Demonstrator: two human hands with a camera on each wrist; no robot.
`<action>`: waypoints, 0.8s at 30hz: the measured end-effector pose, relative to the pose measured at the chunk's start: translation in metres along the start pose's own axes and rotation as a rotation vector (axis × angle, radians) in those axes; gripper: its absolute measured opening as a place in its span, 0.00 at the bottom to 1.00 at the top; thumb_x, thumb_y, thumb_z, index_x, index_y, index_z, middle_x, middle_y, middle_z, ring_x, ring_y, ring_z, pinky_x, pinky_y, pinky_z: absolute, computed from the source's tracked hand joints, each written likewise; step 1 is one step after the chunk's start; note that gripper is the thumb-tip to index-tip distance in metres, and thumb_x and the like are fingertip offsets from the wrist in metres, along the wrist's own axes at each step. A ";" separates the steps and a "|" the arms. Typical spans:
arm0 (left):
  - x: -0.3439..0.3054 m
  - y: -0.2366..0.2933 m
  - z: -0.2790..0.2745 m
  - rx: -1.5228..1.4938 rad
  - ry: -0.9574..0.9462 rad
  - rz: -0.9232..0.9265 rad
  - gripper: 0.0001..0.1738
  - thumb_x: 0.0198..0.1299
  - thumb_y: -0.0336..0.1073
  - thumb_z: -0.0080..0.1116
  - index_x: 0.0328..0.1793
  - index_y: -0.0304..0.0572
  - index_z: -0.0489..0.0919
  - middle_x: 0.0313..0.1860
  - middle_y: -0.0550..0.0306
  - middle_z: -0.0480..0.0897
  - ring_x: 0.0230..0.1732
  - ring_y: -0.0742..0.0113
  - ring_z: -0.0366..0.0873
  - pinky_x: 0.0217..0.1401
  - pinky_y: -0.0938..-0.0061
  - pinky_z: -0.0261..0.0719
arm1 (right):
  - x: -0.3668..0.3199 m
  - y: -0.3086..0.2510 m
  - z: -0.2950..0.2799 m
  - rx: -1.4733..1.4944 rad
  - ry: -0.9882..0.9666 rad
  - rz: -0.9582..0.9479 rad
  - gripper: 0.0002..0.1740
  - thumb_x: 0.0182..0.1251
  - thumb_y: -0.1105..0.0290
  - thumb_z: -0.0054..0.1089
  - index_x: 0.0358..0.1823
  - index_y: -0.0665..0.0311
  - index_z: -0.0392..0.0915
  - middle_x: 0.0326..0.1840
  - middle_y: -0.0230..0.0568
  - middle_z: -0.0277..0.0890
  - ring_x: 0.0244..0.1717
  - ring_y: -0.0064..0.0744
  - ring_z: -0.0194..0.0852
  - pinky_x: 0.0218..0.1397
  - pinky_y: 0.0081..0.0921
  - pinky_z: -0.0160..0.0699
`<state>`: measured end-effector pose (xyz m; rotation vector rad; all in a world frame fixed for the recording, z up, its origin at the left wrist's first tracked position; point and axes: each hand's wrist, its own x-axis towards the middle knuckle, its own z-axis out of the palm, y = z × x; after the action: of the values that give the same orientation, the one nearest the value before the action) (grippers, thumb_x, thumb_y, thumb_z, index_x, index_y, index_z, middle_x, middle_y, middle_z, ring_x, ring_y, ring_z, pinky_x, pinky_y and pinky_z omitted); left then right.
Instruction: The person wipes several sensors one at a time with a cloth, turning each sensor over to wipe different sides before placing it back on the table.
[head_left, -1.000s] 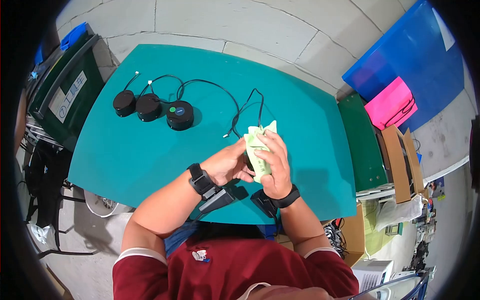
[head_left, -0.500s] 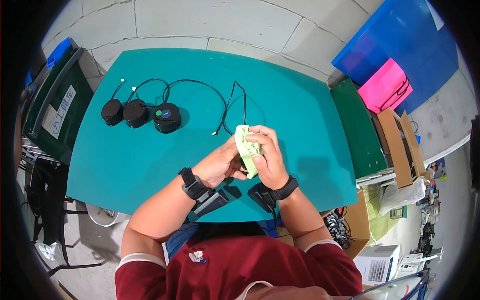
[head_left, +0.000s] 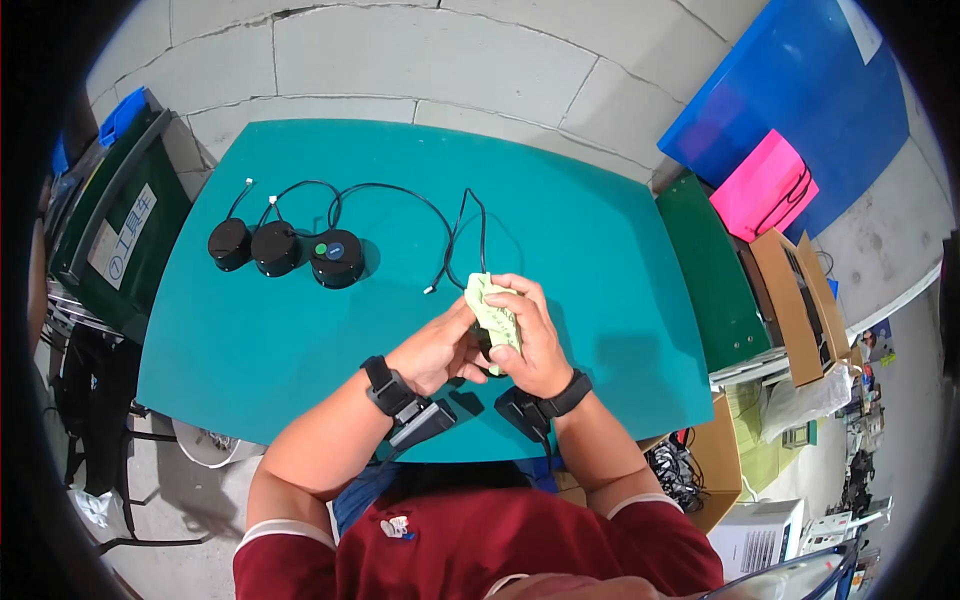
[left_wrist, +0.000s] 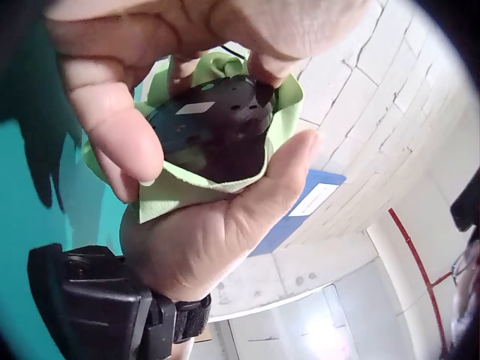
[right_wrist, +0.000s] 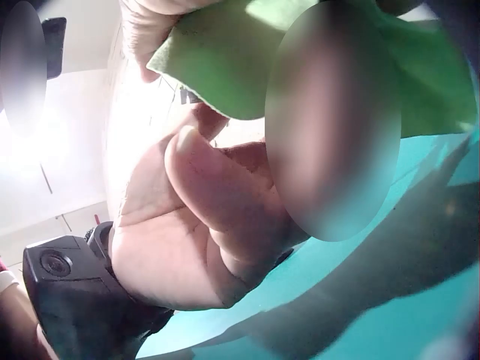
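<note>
Over the front middle of the table, both hands hold a shiny black round device point(left_wrist: 225, 135) wrapped in a pale green cloth point(head_left: 492, 312). Its glossy face shows in the left wrist view, with the cloth folded around its edge. My left hand point(head_left: 437, 350) grips the device from the left, fingers curled at its rim. From the right, my right hand point(head_left: 538, 345) grips the cloth around it, thumb and fingers bent over the fabric. A black cable point(head_left: 483, 235) runs back from the bundle. Most of the device is hidden in the head view.
Three black round devices stand at the table's left: one point(head_left: 230, 244), another point(head_left: 276, 248), and a larger one point(head_left: 337, 260) with green and blue stickers. Their cables end in white connectors. A green bin point(head_left: 115, 215) stands left; a pink bag point(head_left: 768, 187) and cardboard box point(head_left: 790, 300) stand right.
The right hand and cloth have shifted around the device; the cloth's raised corner is now folded down under the fingers. The left hand keeps its grip. The head view has shifted slightly.
</note>
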<state>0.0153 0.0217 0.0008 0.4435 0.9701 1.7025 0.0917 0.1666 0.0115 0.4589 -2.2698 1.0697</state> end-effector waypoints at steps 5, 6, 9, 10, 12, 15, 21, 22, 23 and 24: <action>0.002 -0.004 -0.009 -0.075 -0.062 -0.057 0.28 0.66 0.59 0.30 0.56 0.45 0.66 0.40 0.58 0.77 0.31 0.70 0.79 0.23 0.81 0.80 | 0.001 0.003 -0.002 0.060 -0.049 -0.046 0.22 0.61 0.55 0.50 0.51 0.62 0.68 0.57 0.54 0.60 0.55 0.51 0.63 0.56 0.40 0.65; 0.003 -0.003 -0.008 -0.109 -0.083 -0.066 0.29 0.66 0.59 0.30 0.56 0.44 0.67 0.39 0.57 0.77 0.30 0.69 0.80 0.22 0.81 0.81 | 0.003 0.004 -0.004 0.057 -0.046 -0.043 0.22 0.61 0.55 0.50 0.51 0.62 0.68 0.57 0.54 0.60 0.55 0.51 0.63 0.56 0.40 0.65; 0.001 0.000 -0.008 -0.162 -0.118 -0.091 0.29 0.65 0.60 0.32 0.55 0.44 0.67 0.38 0.56 0.78 0.29 0.67 0.81 0.22 0.80 0.82 | 0.004 -0.001 -0.005 0.052 -0.084 -0.110 0.21 0.64 0.53 0.46 0.49 0.62 0.68 0.58 0.56 0.60 0.57 0.54 0.61 0.57 0.40 0.63; 0.000 -0.001 -0.008 -0.169 -0.149 -0.087 0.29 0.65 0.60 0.32 0.55 0.45 0.67 0.38 0.56 0.78 0.30 0.67 0.81 0.22 0.80 0.83 | 0.000 -0.001 -0.003 0.055 -0.077 -0.097 0.21 0.64 0.53 0.46 0.49 0.62 0.68 0.58 0.56 0.60 0.57 0.54 0.61 0.57 0.40 0.63; 0.002 -0.003 -0.010 -0.148 -0.161 -0.058 0.32 0.62 0.64 0.34 0.53 0.43 0.68 0.39 0.54 0.78 0.29 0.69 0.81 0.23 0.82 0.82 | 0.004 0.002 -0.001 0.114 -0.065 -0.142 0.21 0.64 0.52 0.46 0.49 0.62 0.67 0.58 0.56 0.60 0.57 0.54 0.61 0.59 0.40 0.62; 0.000 -0.001 -0.005 -0.135 -0.102 -0.043 0.28 0.64 0.60 0.36 0.54 0.46 0.67 0.39 0.55 0.77 0.29 0.70 0.81 0.22 0.83 0.82 | 0.004 0.003 -0.005 0.083 -0.088 -0.138 0.18 0.66 0.56 0.43 0.47 0.62 0.66 0.58 0.56 0.60 0.57 0.53 0.61 0.58 0.41 0.61; -0.001 0.001 -0.003 -0.065 -0.058 -0.046 0.24 0.65 0.56 0.38 0.55 0.46 0.67 0.40 0.58 0.76 0.30 0.71 0.80 0.21 0.84 0.79 | 0.003 -0.003 -0.005 0.063 -0.061 -0.097 0.13 0.66 0.63 0.42 0.45 0.62 0.67 0.54 0.54 0.61 0.54 0.51 0.62 0.56 0.39 0.62; -0.001 0.001 -0.003 -0.064 -0.058 -0.048 0.24 0.65 0.56 0.38 0.55 0.46 0.67 0.40 0.58 0.76 0.30 0.71 0.80 0.21 0.84 0.79 | 0.003 -0.003 -0.005 0.064 -0.057 -0.089 0.12 0.66 0.64 0.42 0.45 0.63 0.67 0.53 0.54 0.61 0.53 0.50 0.63 0.56 0.39 0.62; 0.000 0.001 -0.003 -0.051 -0.054 -0.050 0.24 0.65 0.56 0.38 0.55 0.46 0.67 0.40 0.58 0.76 0.30 0.72 0.80 0.21 0.84 0.79 | 0.003 -0.003 -0.006 0.064 -0.055 -0.090 0.12 0.66 0.64 0.42 0.45 0.63 0.67 0.53 0.54 0.61 0.53 0.50 0.63 0.56 0.39 0.62; 0.000 0.002 -0.003 -0.037 -0.050 -0.052 0.24 0.65 0.55 0.38 0.55 0.46 0.67 0.40 0.59 0.76 0.30 0.73 0.80 0.21 0.84 0.79 | 0.001 -0.004 -0.006 0.080 -0.066 -0.035 0.13 0.66 0.64 0.42 0.46 0.63 0.66 0.53 0.54 0.61 0.53 0.50 0.62 0.56 0.39 0.62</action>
<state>0.0125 0.0205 0.0005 0.4311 0.9047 1.6525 0.0950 0.1689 0.0176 0.5729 -2.2739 1.1467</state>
